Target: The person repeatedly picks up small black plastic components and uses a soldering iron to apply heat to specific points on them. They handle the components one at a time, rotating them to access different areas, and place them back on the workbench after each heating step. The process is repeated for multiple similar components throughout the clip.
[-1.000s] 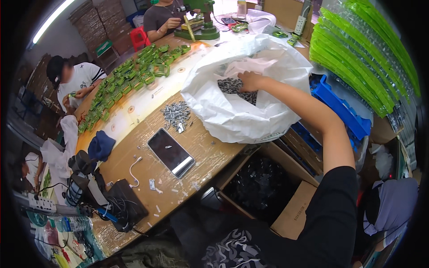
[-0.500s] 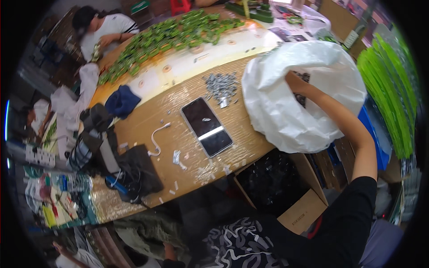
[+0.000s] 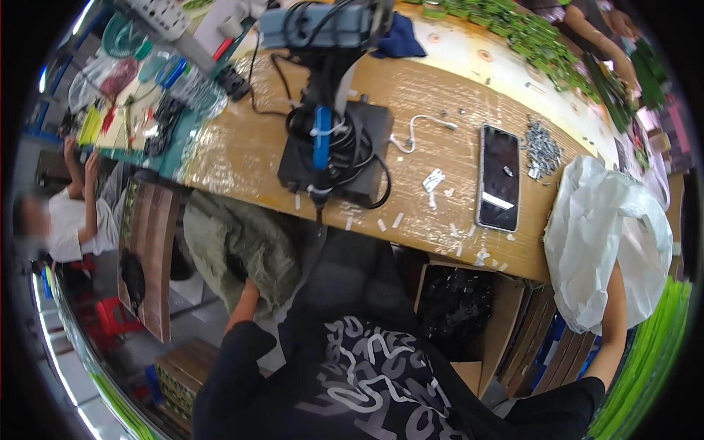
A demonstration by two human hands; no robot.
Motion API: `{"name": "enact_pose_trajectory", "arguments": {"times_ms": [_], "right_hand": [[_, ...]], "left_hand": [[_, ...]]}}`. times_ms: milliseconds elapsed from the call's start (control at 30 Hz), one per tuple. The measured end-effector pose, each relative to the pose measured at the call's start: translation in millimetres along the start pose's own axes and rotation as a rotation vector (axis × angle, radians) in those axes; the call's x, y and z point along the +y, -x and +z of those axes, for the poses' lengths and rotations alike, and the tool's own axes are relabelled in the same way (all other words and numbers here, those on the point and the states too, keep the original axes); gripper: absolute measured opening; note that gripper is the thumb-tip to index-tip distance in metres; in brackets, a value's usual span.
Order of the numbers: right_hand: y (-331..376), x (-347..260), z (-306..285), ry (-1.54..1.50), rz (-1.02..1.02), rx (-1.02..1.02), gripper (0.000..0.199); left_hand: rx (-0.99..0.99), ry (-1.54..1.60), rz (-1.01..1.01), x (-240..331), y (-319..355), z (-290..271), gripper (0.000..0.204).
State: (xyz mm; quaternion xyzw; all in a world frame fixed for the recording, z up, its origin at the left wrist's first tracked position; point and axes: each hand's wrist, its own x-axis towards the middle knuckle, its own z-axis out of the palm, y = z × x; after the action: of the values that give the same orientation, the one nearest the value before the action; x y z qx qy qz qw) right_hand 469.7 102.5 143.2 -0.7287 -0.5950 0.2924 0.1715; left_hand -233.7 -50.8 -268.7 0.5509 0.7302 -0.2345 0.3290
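Note:
My left hand reaches into the mouth of an olive-green woven sack standing below the table's front edge. The sack's folds hide its fingers. On the right, my right forearm goes into a large white plastic bag at the table's right end, and the bag covers that hand. Beside the bag lies a heap of small grey metallic pieces. A smartphone with a dark screen rests to its left, a small piece on its glass.
A mounted electric screwdriver with coiled cable stands mid-table. A cardboard box holding black pieces sits under the table edge. Bright green strips stand at far right. Other people work at far right and far left.
The view has swung left, bringing the screwdriver and sack toward the middle. My left hand now shows at the sack's mouth. My right arm is still in the white bag.

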Motion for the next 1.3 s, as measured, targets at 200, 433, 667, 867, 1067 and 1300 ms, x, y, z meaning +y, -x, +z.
{"name": "enact_pose_trajectory", "arguments": {"times_ms": [200,433,667,867,1067,1300], "right_hand": [[29,36,-8,-0.011,0.084,0.044,0.048],[34,133,-45,0.168,0.081,0.054,0.049],[16,109,-33,0.154,-0.049,0.263,0.04],[-35,92,-46,0.065,0.065,0.427,0.038],[-65,101,-65,-0.073,0.21,0.461,0.036],[-71,109,-94,-0.185,0.264,0.489,0.034]], "left_hand": [[-0.041,-0.107,0.122,-16,-13,20,0.038],[0.027,-0.182,0.041,7,28,-36,0.02],[0.221,0.088,0.0,-10,74,-89,0.062],[0.34,0.335,-0.121,-54,85,-83,0.081],[0.742,0.707,-0.041,-77,101,-70,0.079],[1.191,1.29,-0.119,-73,111,-67,0.052]]}}
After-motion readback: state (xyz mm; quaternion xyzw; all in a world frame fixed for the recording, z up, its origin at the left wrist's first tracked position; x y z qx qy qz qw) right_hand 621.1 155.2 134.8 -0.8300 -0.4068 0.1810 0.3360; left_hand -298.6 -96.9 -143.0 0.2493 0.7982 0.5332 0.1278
